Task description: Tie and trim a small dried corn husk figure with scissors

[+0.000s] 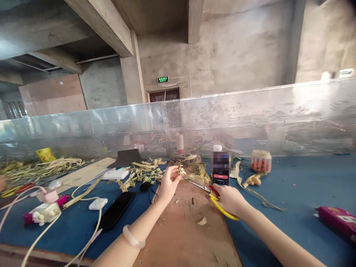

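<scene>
My left hand [169,185], a pale bangle on its wrist, pinches a small pale yellow flower-like piece of dried plant [181,170] between thumb and fingers. Scissors [205,188] with red and yellow handles are gripped in my right hand [230,200]. Their blades point left, just below the plant piece. Under both hands lies a brown board [186,230] strewn with small scraps. Dried husks [202,172] lie at its far end, and a bundle of greenish-yellow dried pieces [148,173] rests to the left.
An upright phone [221,168] stands behind my right hand, near a clear jar [261,161]. On the blue table [292,181] lies a magenta pack [338,222]. At left are a black phone [118,210], cables and a white case [98,203]. A perforated metal panel [244,115] runs behind.
</scene>
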Tool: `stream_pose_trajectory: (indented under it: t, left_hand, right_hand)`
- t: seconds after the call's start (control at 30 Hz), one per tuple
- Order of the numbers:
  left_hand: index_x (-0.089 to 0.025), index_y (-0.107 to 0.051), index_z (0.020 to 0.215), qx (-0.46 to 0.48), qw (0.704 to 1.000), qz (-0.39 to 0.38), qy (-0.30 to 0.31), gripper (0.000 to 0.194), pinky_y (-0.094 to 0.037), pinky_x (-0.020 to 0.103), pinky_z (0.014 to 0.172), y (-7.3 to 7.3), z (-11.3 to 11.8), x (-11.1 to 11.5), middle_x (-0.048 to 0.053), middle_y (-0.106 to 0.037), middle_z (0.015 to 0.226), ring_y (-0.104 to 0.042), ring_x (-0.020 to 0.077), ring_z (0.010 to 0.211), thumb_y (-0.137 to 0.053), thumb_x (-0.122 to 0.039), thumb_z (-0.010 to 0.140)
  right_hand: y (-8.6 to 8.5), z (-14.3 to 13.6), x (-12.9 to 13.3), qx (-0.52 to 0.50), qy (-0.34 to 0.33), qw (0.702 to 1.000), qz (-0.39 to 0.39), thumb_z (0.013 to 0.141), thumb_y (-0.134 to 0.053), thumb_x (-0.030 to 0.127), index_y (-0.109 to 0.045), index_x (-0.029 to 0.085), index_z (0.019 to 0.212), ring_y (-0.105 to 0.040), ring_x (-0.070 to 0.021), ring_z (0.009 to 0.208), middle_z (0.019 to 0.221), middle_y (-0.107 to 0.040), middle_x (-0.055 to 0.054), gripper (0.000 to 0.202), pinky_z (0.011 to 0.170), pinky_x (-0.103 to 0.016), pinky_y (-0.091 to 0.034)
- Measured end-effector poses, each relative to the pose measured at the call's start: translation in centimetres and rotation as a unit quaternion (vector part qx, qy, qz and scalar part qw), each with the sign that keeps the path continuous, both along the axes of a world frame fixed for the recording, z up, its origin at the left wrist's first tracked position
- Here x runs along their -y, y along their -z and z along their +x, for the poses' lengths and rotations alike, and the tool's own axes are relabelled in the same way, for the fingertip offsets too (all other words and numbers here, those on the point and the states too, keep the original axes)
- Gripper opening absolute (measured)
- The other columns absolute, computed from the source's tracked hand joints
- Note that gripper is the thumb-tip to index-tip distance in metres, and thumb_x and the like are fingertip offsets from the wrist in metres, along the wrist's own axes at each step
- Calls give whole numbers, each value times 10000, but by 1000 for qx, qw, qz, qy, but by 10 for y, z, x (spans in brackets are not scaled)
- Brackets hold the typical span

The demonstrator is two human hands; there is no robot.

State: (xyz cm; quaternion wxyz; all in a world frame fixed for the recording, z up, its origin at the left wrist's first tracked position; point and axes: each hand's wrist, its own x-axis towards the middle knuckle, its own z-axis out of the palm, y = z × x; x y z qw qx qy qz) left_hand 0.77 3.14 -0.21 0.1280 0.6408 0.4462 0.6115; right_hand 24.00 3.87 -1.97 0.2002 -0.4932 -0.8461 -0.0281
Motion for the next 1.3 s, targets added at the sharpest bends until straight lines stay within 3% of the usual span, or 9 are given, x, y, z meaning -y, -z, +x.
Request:
stream_pose_trajectory:
  t: [0.17, 0.37, 0.43, 0.53, 0.7, 0.8, 0.9, 1.03, 1.3]
  left_hand:
    - [-170, -521, 1028, -63, 989, 7, -131, 322, -493, 305, 688, -10, -23, -15, 89, -631, 970, -627, 157, 725, -584, -305, 743]
    - [-150, -533, 1000, -143, 945, -41, -290, 271, -458, 319, 774, -51, -110, -15, 99, -630, 986, -612, 191, 841, -532, -262, 753]
    - [-146, -552, 935, -185, 918, -79, -342, 217, -433, 339, 813, -52, -138, -10, 101, -635, 930, -592, 221, 899, -538, -213, 730]
    - [-157, -566, 851, -260, 876, -148, -378, 164, -428, 346, 787, -39, -162, 0, 108, -637, 897, -587, 252, 894, -559, -150, 688]
    - [-156, -530, 1005, -343, 813, -207, -423, 284, -404, 423, 794, -12, -164, 9, 142, -624, 911, -554, 304, 938, -488, -111, 727]
    - [-149, -522, 1087, -370, 789, -199, -448, 349, -338, 487, 871, -7, -160, 9, 189, -523, 1135, -451, 338, 1088, -442, -104, 750]
    - [-197, -534, 1131, -395, 782, -169, -451, 362, -214, 494, 974, -5, -159, 5, 148, -386, 1302, -317, 324, 1203, -450, -160, 781]
    - [-225, -664, 850, -414, 787, -175, -423, 173, -256, 454, 938, -2, -161, -5, 97, -517, 1131, -374, 303, 1111, -550, -318, 759]
    - [-225, -694, 605, -396, 787, -235, -410, 250, -322, 520, 791, 7, -177, -17, 126, -572, 1030, -421, 377, 1020, -597, -438, 693]
  right_hand:
    - [-2, 5, -1, 48, 44, 998, 17, 796, -403, 488, -527, 203, 842, -623, -229, 714, 801, -660, -81, 314, 512, -280, -243]
    - [-3, 4, -2, 56, 42, 998, -3, 782, -433, 454, -552, 198, 857, -633, -236, 754, 822, -663, -85, 292, 544, -280, -286]
    - [-2, 4, -3, 56, 39, 998, -2, 776, -442, 441, -557, 200, 854, -634, -237, 762, 826, -664, -81, 278, 548, -278, -291]
    - [-1, 5, -4, 56, 36, 998, 4, 770, -442, 424, -558, 202, 850, -633, -241, 765, 828, -667, -80, 263, 550, -283, -292]
    - [-1, 6, -6, 59, 33, 998, 10, 766, -449, 413, -553, 205, 861, -632, -242, 757, 834, -667, -75, 251, 545, -281, -289]
    - [0, 5, -6, 63, 32, 997, 12, 774, -440, 431, -549, 203, 865, -630, -240, 757, 837, -663, -80, 269, 537, -278, -282]
    - [1, 3, -5, 67, 26, 997, 14, 792, -417, 425, -544, 202, 826, -630, -231, 734, 801, -658, -77, 259, 521, -274, -268]
    - [3, 0, -3, 72, 9, 997, 23, 793, -424, 390, -530, 209, 786, -629, -218, 708, 769, -655, -62, 210, 516, -269, -262]
    - [9, -1, -5, 84, -18, 996, 33, 754, -445, 386, -537, 207, 804, -630, -240, 727, 808, -661, -80, 208, 537, -282, -286]
